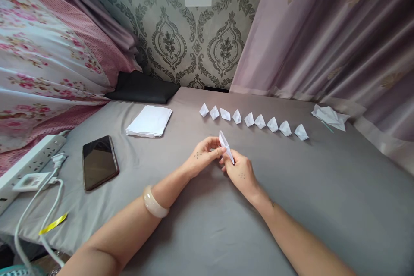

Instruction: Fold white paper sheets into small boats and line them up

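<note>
Both my hands meet above the middle of the grey cloth, holding one white folded paper boat point(225, 144). My left hand point(204, 154) pinches its left side, thumb laid toward the lower part. The lower end sits in the fingers of my right hand point(239, 172). The boat is tilted, its tip pointing up and left. Beyond the hands, several finished-looking folded paper boats point(249, 119) stand in a slanting row. A stack of white paper sheets point(150, 120) lies to the left of that row.
On the left are a dark phone point(100, 161), a white power strip point(35, 159) with a plug and cables, and a yellow strip point(53, 224). A black folded cloth point(142, 87) lies at the back. Crumpled white paper point(330, 116) rests at the far right, near the curtain point(307, 43).
</note>
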{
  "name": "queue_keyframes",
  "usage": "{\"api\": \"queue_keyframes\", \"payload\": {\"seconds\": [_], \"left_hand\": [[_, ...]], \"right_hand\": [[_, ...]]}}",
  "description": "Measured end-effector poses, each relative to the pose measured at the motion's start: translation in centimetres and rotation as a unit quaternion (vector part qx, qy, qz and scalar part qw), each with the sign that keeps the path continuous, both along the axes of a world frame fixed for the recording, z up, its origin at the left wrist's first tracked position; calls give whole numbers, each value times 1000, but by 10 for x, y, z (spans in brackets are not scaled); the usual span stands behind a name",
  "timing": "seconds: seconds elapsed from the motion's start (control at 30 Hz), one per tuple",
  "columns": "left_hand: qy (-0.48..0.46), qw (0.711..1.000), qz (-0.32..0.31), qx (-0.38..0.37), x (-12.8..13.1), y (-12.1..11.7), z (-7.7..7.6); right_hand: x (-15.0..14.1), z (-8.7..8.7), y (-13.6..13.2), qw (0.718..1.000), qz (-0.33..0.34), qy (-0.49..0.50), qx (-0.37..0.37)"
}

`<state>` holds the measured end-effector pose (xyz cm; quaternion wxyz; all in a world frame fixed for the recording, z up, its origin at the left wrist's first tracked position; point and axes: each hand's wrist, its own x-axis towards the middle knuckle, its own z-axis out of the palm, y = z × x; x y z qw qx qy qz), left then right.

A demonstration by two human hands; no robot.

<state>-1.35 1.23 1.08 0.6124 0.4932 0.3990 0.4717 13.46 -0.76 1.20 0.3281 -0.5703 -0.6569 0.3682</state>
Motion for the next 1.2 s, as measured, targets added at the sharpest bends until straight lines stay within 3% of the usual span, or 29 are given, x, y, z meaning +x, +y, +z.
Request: {"api": "queue_keyframes", "payload": {"seconds": [0.2,0.37,0.67,0.8,1.0,1.2], "left_hand": [[-23,999,6,-40,2,-1,0],[-34,997,10,-62,-1,2,-2],[-25,997,-30,-62,-5,1,0],[49,998,-29,-37,-5,0,1],[169,985,-29,24,-4,-1,-4],[101,995,-25,-9,-1,1,-9]], "right_hand": [[-1,2,-5,988,56,-121,77],[0,6,-4,989,77,-102,74],[3,1,-1,996,58,-52,44],[4,-2,0,998,40,-34,20],[3,-1,1,996,-1,-58,62],[3,-4,5,1000,-20,18,2]]}}
